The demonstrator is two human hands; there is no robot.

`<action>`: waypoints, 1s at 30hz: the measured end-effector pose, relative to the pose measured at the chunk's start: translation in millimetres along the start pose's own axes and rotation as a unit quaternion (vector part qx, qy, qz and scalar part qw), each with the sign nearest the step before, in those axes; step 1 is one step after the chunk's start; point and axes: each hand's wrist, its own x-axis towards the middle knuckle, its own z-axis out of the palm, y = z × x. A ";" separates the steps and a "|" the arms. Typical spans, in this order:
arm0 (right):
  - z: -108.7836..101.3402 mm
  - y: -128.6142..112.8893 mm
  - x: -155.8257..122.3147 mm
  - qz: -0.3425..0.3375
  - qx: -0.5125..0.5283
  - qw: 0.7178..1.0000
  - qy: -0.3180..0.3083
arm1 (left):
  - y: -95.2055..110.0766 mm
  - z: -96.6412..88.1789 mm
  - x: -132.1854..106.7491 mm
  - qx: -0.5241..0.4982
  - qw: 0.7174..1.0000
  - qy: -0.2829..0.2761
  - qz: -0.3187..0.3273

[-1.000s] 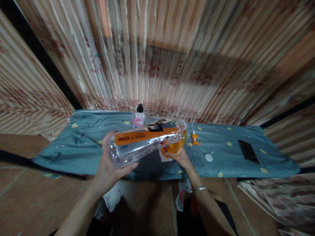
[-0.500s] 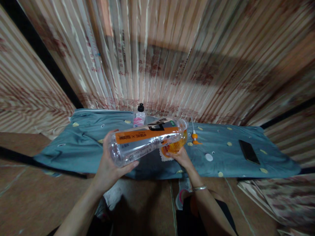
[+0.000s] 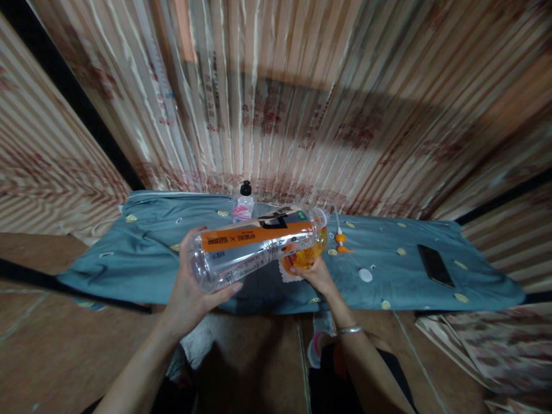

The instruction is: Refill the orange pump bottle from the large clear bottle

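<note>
My left hand (image 3: 194, 287) is wrapped round the base of a big clear plastic bottle (image 3: 254, 244) with an orange and silver label. The bottle lies tipped nearly level, its mouth to the right and slightly up. Under that mouth, my right hand (image 3: 317, 276) grips a smaller amber bottle (image 3: 304, 257), whose top is hidden behind the big one. A white scalloped mat (image 3: 290, 278) shows beneath the amber bottle. To the right lie an orange pump head with a white tube (image 3: 340, 241) and a round white cap (image 3: 365, 275).
A blue-green cloth with yellow fruit prints (image 3: 142, 259) covers the long table. A squeeze bottle with a black cap (image 3: 244, 204) stands at the back. A black phone (image 3: 435, 265) lies at the right. Striped curtains (image 3: 276, 103) hang behind, and dark poles (image 3: 81, 98) flank the table.
</note>
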 end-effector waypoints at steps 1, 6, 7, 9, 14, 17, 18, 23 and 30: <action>0.2 -0.2 0.1 0.003 -0.003 1.000 0.002 | 0.2 -0.2 0.0 -0.001 1.000 0.001 0.000; 0.7 -4.4 0.5 0.015 -0.006 1.000 0.010 | 1.8 0.2 -0.5 -0.003 1.000 -0.009 -0.002; 0.7 -5.6 0.6 0.015 -0.010 1.000 0.010 | 2.2 0.8 -0.7 -0.004 1.000 -0.007 -0.003; 0.7 -7.6 0.7 0.013 -0.016 1.000 0.008 | 2.9 2.3 -0.8 -0.012 1.000 -0.001 -0.006; 2.1 -8.6 0.5 0.012 -0.005 1.000 0.004 | 5.2 3.3 -1.0 -0.020 1.000 0.007 -0.019; 3.3 -6.7 0.2 0.012 -0.011 1.000 0.016 | 4.8 2.0 -1.2 -0.020 0.999 0.000 -0.027; 3.6 -6.2 0.0 0.014 -0.012 1.000 0.019 | 4.0 1.7 -1.3 -0.021 0.999 -0.003 -0.028; 3.8 -7.1 -0.6 0.014 -0.018 0.999 0.029 | 1.9 3.0 -2.4 -0.035 0.999 0.004 -0.026; 5.1 -5.8 -0.7 0.013 -0.005 1.000 0.021 | 5.8 2.5 -2.8 -0.028 0.999 0.004 -0.043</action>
